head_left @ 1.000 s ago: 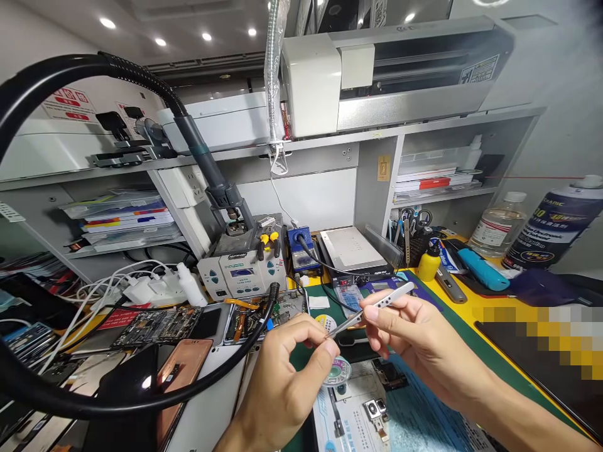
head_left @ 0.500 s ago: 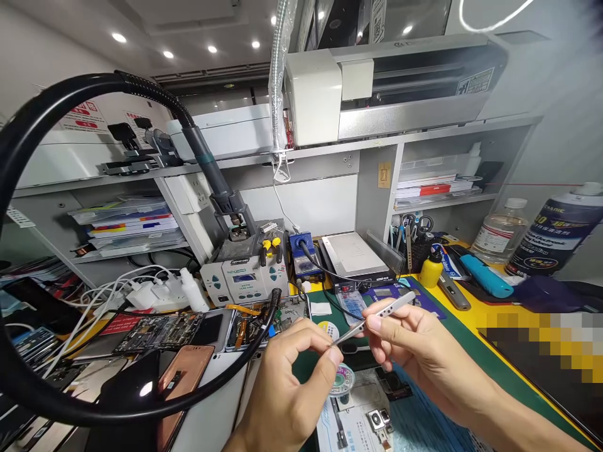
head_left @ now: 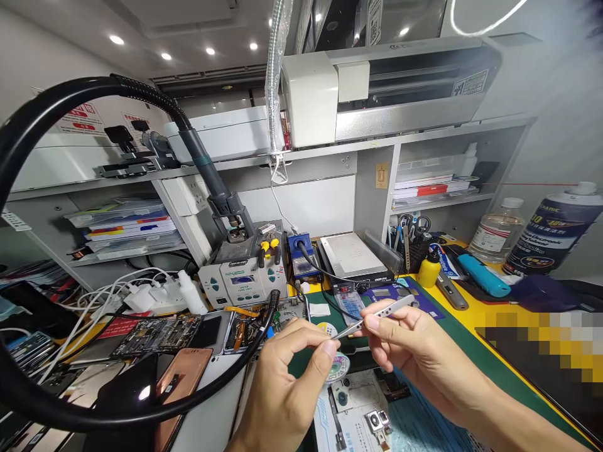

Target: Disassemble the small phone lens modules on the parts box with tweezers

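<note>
My right hand (head_left: 414, 339) is closed around a pair of silver tweezers (head_left: 394, 306), which slants down to the left. My left hand (head_left: 292, 383) is pinched, thumb and forefinger together at the tips of the tweezers. Whatever small thing sits between those fingers is too small to make out. Just below the left fingertips is a round labelled spool (head_left: 338, 369), partly hidden by the hand. Under both hands lie a white-and-blue printed work sheet (head_left: 360, 433) and a small camera module (head_left: 375, 419).
A black hose (head_left: 155, 411) loops across the left side near phone parts and a circuit board (head_left: 176, 333). Behind stand a soldering station (head_left: 242, 279) and a blue iron holder (head_left: 301, 254). A yellow bottle (head_left: 428, 271) and a large dark can (head_left: 549, 235) are on the right.
The whole view has shifted slightly. Both hands keep nearly the same pose, with the tweezers still meeting the left fingertips. The spool shows a little further left and higher.
</note>
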Demonstrator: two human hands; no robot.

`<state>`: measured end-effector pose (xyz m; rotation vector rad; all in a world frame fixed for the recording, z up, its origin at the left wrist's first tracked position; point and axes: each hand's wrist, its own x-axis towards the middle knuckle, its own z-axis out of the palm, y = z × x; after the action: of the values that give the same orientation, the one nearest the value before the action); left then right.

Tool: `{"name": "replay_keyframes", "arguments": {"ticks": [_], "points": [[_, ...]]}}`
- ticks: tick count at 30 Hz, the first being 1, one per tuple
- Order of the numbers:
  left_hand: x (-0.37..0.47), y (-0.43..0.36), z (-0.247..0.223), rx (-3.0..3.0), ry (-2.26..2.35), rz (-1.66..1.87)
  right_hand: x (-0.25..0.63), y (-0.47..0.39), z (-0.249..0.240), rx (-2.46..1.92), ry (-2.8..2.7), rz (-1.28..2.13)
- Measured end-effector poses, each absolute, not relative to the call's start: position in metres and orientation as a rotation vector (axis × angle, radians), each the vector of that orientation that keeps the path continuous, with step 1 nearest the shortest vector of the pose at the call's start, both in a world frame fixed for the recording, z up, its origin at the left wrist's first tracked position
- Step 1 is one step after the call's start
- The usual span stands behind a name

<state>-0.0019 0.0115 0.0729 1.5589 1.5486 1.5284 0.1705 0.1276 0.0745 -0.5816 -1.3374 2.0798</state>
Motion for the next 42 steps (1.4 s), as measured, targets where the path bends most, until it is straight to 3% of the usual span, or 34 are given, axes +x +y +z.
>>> {"name": "replay_keyframes", "arguments": {"ticks": [16, 30, 42], "points": [[-0.010, 0.010, 0.076, 1.256, 1.508, 1.488, 0.177, 0.145, 0.074, -0.634, -1.361, 2.090], [-0.003, 0.010, 0.074, 1.333, 1.452, 1.336, 0.193, 0.144, 0.095, -0.599, -2.216, 1.989], [0.009, 0.008, 0.073, 1.157, 1.442, 1.303, 0.200, 0.145, 0.093, -0.597, -2.066, 1.944]]}}
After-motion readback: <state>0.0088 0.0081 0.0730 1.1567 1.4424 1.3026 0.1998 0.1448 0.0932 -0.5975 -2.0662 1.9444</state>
